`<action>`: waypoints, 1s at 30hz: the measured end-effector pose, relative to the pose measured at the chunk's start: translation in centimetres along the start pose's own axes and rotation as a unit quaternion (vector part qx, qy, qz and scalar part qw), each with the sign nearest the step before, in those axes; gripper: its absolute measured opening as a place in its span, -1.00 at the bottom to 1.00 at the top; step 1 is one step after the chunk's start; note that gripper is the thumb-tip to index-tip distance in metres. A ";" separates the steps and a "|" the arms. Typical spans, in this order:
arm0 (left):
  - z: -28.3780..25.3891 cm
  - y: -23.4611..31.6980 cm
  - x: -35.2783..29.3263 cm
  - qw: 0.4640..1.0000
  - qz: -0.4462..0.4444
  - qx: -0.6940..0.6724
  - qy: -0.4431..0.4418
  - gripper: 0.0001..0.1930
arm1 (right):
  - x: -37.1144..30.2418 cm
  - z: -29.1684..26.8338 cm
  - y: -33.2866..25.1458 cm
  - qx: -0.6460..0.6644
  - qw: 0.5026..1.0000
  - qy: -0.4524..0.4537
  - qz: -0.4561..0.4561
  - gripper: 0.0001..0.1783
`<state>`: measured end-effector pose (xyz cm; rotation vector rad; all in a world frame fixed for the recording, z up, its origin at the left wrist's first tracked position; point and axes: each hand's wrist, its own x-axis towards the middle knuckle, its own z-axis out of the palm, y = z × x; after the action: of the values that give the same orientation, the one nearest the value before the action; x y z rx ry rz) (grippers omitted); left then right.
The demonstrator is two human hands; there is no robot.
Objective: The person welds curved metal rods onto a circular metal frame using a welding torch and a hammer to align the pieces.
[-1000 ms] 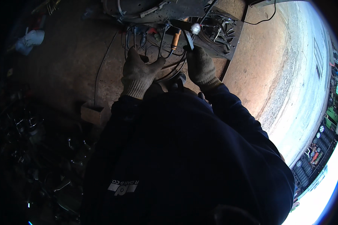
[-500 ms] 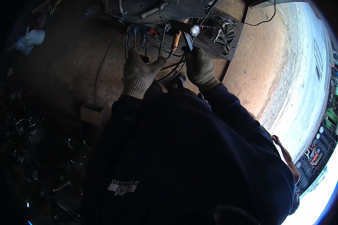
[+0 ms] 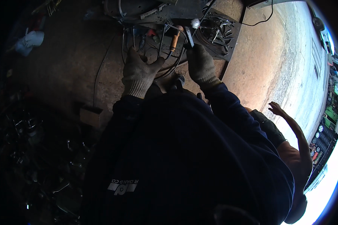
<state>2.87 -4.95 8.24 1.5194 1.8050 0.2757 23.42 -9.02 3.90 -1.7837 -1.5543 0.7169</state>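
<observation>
My left hand (image 3: 139, 73), in a knitted work glove, is held below the edge of a dark metal workbench (image 3: 142, 7). Its thumb stands apart from the fingers, and I see nothing between them. Just beyond the fingertips hangs a thin metal rod (image 3: 134, 36). My right hand (image 3: 201, 64), gloved the same way, is closed round the lower end of a flat metal bar (image 3: 189, 36). The bar's upper part points at the bench edge, near a shiny rounded lump (image 3: 195, 23). Between my hands hangs an orange-handled tool (image 3: 174, 40), a dark cable running near its lower end.
Right of the bench, a tray (image 3: 231, 47) holds a heap of metal pieces and coiled cable. A small box (image 3: 91, 115) stands on the floor at left, near dark metal parts (image 3: 28, 127). Another person (image 3: 294, 153) is close on my right, one arm stretched out.
The person on my right has come further into view, arm raised outward. My right hand has shifted slightly up with the bar. My left hand has hardly moved.
</observation>
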 end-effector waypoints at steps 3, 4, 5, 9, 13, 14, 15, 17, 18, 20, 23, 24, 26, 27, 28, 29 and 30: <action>0.8 -0.8 0.1 1.000 0.004 0.007 0.026 -0.05 | -0.9 -0.4 0.4 0.058 0.998 0.030 0.005 -0.74; 0.8 -0.7 0.0 1.000 0.006 0.014 0.025 -0.05 | -1.4 -0.5 0.5 0.082 0.996 0.040 0.015 -0.74; 0.8 -0.7 -0.1 0.999 0.009 0.021 0.024 -0.05 | -1.7 -0.5 0.7 0.105 0.993 0.049 0.025 -0.73; 0.8 -1.4 -0.4 0.999 0.007 0.031 0.006 -0.02 | -2.6 -0.4 2.4 0.163 0.981 0.067 0.083 -0.70; 0.0 -2.3 -2.2 0.999 0.036 -0.016 -0.007 -0.09 | -3.1 -1.1 3.2 0.318 0.932 0.095 0.143 -0.68; 0.2 -3.2 -2.7 0.997 0.062 -0.035 0.013 -0.02 | -3.0 -1.5 3.1 0.347 0.921 0.106 0.145 -0.68; 0.0 -3.8 -3.0 0.994 0.090 -0.053 0.031 0.05 | -3.0 -1.8 3.1 0.376 0.907 0.119 0.147 -0.68; -1.4 -4.0 -3.9 0.992 0.108 -0.053 0.034 -0.13 | -2.9 -2.2 3.5 0.398 0.894 0.147 0.144 -0.70; -2.2 -3.7 -4.3 0.991 0.117 -0.054 0.037 -0.22 | -2.9 -2.5 3.7 0.402 0.890 0.153 0.153 -0.70; -3.7 -1.4 -5.3 0.989 0.128 -0.055 0.057 -0.19 | -2.8 -3.0 4.1 0.398 0.885 0.168 0.171 -0.70; -4.9 -1.1 -5.5 0.984 0.157 -0.057 0.060 -0.15 | -2.7 -3.3 3.9 0.389 0.884 0.175 0.190 -0.71; -5.2 -0.9 -5.5 0.982 0.169 -0.066 0.061 -0.12 | -2.7 -3.2 4.0 0.394 0.883 0.173 0.187 -0.71; -5.5 -0.4 -5.7 0.975 0.191 -0.096 0.064 -0.03 | -2.8 -3.1 3.8 0.409 0.875 0.168 0.195 -0.71; -5.7 0.0 -5.8 0.970 0.203 -0.115 0.067 0.03 | -2.9 -3.1 3.3 0.419 0.869 0.166 0.204 -0.70; -5.7 0.4 -6.0 0.972 0.193 -0.114 0.064 0.03 | -3.0 -3.2 3.0 0.429 0.862 0.164 0.214 -0.70; -5.8 0.8 -6.1 0.975 0.184 -0.113 0.060 0.03 | -3.0 -3.2 3.1 0.419 0.868 0.163 0.210 -0.69; -5.8 1.1 -6.1 0.977 0.174 -0.112 0.057 0.03 | -3.0 -3.2 3.1 0.407 0.874 0.163 0.207 -0.68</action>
<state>-0.03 -8.50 15.35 1.6763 1.5219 0.7253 27.38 -12.66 3.43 -1.4561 -0.4931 1.0134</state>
